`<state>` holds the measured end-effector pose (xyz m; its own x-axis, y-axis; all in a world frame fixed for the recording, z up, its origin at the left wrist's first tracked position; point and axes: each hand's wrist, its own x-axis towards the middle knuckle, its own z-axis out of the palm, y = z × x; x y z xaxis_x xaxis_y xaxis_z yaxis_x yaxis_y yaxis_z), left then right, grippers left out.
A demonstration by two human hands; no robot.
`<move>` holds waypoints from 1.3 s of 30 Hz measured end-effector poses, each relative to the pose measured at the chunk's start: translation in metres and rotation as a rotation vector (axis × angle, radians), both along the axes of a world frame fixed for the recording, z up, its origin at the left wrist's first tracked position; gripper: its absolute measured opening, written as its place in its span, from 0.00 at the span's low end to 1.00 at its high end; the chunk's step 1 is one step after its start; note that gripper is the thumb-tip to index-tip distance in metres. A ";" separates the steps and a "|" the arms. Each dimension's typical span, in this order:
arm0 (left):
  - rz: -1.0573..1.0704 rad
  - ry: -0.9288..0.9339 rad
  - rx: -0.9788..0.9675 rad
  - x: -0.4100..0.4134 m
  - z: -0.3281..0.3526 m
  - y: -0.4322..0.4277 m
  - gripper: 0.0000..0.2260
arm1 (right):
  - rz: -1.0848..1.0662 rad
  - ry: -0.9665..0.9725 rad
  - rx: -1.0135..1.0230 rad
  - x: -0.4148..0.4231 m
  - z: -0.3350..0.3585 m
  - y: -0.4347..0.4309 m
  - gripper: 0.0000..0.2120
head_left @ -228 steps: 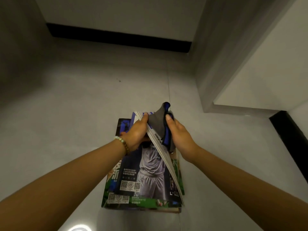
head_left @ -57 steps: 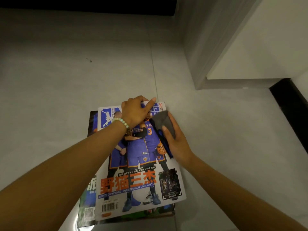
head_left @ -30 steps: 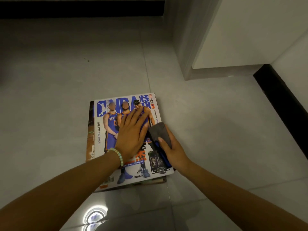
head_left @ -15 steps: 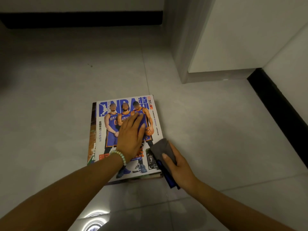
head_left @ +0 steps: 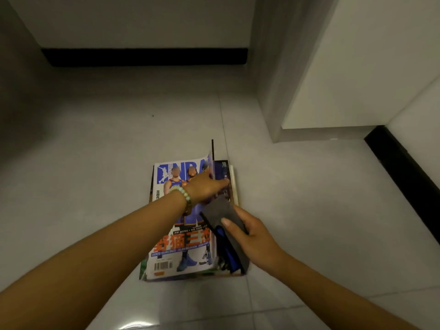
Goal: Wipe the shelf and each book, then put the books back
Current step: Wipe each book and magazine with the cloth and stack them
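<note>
A basketball magazine (head_left: pixel 176 244) with a blue and orange cover tops a small stack lying on the grey tiled floor (head_left: pixel 95 151). My left hand (head_left: pixel 207 186), a bead bracelet on the wrist, grips the cover's right edge and lifts it, so the edge stands up and a dark inner page (head_left: pixel 222 170) shows. My right hand (head_left: pixel 247 232) holds a folded grey and blue cloth (head_left: pixel 222 225) over the magazine's right side. A green-covered magazine (head_left: pixel 142 270) peeks out beneath the stack.
A pale cabinet or wall block (head_left: pixel 333 79) stands at the upper right, with a black skirting strip (head_left: pixel 400 167) along the right wall. Another black strip (head_left: pixel 142 57) runs under the far wall. Ceiling light glares off the tiles near the bottom edge.
My left hand slid from flat on the cover to its right edge and raised it. My right hand with the cloth stayed at the magazine's right side. The camera tilted up a little.
</note>
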<state>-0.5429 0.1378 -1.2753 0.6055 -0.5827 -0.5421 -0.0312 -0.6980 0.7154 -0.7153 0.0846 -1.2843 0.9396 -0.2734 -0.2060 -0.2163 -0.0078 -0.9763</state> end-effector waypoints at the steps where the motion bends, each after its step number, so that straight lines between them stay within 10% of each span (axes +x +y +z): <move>1: 0.011 -0.045 0.020 0.004 -0.002 0.002 0.07 | 0.021 0.010 0.008 0.006 0.002 0.003 0.13; 15: 0.088 0.293 -0.449 0.047 0.107 0.053 0.11 | -0.423 -0.087 0.195 0.066 0.045 -0.026 0.06; 20: -0.014 0.147 -0.630 0.045 0.191 0.048 0.07 | -0.479 -0.267 0.071 0.075 0.114 -0.048 0.09; 28: -0.321 -0.112 -0.781 0.044 0.363 0.043 0.13 | -0.397 -0.563 0.027 0.072 0.276 -0.076 0.48; 39: -0.219 -0.556 -1.137 0.065 0.543 0.064 0.09 | -0.434 -0.930 -0.134 0.104 0.463 -0.087 0.30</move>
